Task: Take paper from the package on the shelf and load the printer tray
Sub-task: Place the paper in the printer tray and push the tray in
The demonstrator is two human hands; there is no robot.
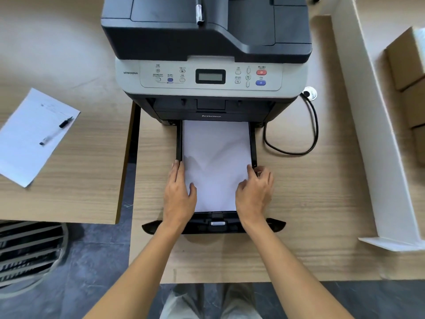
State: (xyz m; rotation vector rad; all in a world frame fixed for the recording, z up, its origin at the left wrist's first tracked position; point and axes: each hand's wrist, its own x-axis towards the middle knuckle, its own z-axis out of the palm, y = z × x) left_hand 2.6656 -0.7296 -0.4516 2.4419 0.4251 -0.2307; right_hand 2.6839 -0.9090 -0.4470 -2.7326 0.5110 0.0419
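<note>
Left hand [179, 192] and right hand [254, 192] flat, fingers spread, gripping nothing.
Both press the white paper stack [216, 166] level inside the pulled-out black plastic printer tray [253, 143].

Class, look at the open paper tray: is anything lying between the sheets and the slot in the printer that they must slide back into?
Nothing visible blocks it. The paper lies flat in the tray, its far edge already under the printer. The left hand and right hand rest on the stack's near corners, not ahead of it.

white paper [216, 162], black tray [253, 143], grey-and-black printer [207, 42]
</note>
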